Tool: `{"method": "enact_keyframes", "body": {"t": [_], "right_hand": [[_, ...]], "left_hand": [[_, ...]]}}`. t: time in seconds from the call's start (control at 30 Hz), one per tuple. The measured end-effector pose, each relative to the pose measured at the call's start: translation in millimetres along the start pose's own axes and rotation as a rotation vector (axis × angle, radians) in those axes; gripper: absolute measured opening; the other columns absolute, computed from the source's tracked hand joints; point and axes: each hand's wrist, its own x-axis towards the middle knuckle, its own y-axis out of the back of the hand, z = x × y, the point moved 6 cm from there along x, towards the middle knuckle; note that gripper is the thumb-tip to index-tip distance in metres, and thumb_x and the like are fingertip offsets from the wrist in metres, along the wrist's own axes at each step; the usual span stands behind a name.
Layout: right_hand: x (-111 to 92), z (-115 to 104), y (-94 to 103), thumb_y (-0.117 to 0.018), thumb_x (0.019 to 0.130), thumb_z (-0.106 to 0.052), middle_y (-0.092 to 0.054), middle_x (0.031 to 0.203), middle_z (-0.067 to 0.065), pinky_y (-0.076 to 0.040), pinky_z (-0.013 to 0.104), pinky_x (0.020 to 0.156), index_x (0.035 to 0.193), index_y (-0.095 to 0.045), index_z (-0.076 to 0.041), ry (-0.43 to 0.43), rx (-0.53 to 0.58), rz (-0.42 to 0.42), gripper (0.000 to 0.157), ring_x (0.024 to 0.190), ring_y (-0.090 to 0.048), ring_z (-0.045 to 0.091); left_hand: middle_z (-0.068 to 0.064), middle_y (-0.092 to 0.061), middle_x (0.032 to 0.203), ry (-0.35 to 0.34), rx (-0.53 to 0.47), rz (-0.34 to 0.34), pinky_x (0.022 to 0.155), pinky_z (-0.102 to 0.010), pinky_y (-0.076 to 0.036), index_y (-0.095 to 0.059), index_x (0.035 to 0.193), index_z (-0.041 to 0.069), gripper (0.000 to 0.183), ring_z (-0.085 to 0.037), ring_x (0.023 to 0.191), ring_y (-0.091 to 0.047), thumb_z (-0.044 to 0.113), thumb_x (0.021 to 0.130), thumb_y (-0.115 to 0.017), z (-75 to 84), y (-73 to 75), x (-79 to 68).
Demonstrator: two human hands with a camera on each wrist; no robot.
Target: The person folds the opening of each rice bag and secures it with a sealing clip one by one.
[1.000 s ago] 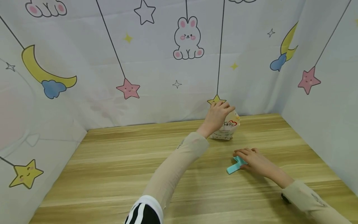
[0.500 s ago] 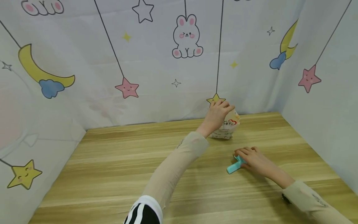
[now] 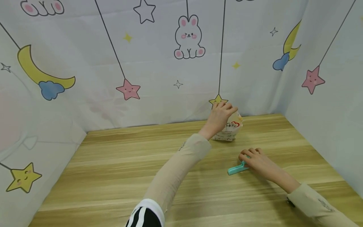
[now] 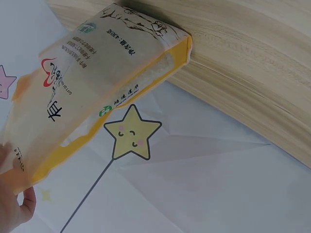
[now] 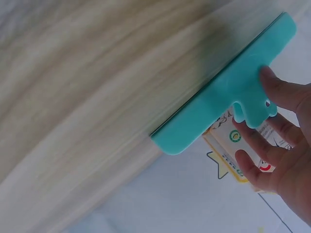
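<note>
A cream printed food bag (image 3: 232, 128) stands on the table near the back wall. My left hand (image 3: 219, 118) grips the bag's top, partly hiding it in the head view. In the left wrist view the fingers (image 4: 28, 201) pinch the upper end of the bag (image 4: 92, 87), whose side shows orange edges and a see-through panel. Closer to me, my right hand (image 3: 260, 163) holds a teal bag clip (image 3: 236, 169) by its handles. The right wrist view shows the thumb (image 5: 282, 90) on the long clip (image 5: 218, 94), with fingers behind its handle and its long edge close to the tabletop.
The wood-grain table (image 3: 119, 170) stretches left and in front of the hands. A white cloth (image 3: 158, 63) with cartoon stars, moons and a rabbit hangs behind it and along both sides. The bag is close to the back cloth.
My right hand has tilted the bag clip, so its narrow side now shows, and its fingers have shifted slightly on it. The left hand and the bag stay in place.
</note>
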Motion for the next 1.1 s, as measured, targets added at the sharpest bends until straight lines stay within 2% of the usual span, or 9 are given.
{"method": "enact_keyframes", "body": {"t": [0.23,0.57,0.83,1.1], "right_hand": [[-2,0,0.6,-0.077,0.063,-0.018,-0.054,0.093,-0.004,-0.044,0.038,0.066,0.091,-0.055,-0.02,-0.006,0.01,-0.001,0.035,0.08,-0.055,0.019],[-5,-1,3.7,-0.076,0.064,-0.017,-0.055,0.095,-0.001,-0.044,0.038,0.065,0.101,-0.057,-0.016,0.01,-0.003,0.011,0.041,0.081,-0.056,0.02],[-6,-3,8.5,-0.075,0.063,-0.017,-0.055,0.094,0.0,-0.043,0.037,0.064,0.098,-0.061,-0.014,0.036,-0.019,0.046,0.038,0.079,-0.053,0.018],[-7,1,11.0,-0.074,0.063,-0.017,-0.056,0.093,0.001,-0.043,0.037,0.062,0.1,-0.063,-0.01,0.014,-0.027,0.051,0.039,0.078,-0.055,0.018]], "left_hand": [[0.007,-0.058,0.11,0.002,0.014,-0.002,0.096,-0.042,-0.038,-0.054,0.122,0.027,0.035,-0.015,0.107,-0.049,0.011,0.093,-0.043,0.2,1.7,-0.4],[0.007,-0.057,0.11,-0.002,0.019,-0.002,0.097,-0.044,-0.037,-0.054,0.123,0.026,0.036,-0.016,0.106,-0.049,0.008,0.093,-0.044,0.8,1.6,-0.4],[0.007,-0.057,0.111,-0.002,0.029,0.0,0.098,-0.045,-0.037,-0.054,0.122,0.027,0.035,-0.015,0.108,-0.049,0.011,0.093,-0.044,1.1,1.4,-0.8],[0.006,-0.057,0.116,0.003,0.032,-0.005,0.098,-0.045,-0.037,-0.049,0.126,0.024,0.036,-0.017,0.112,-0.048,0.011,0.094,-0.043,0.4,0.8,-1.4]]}}
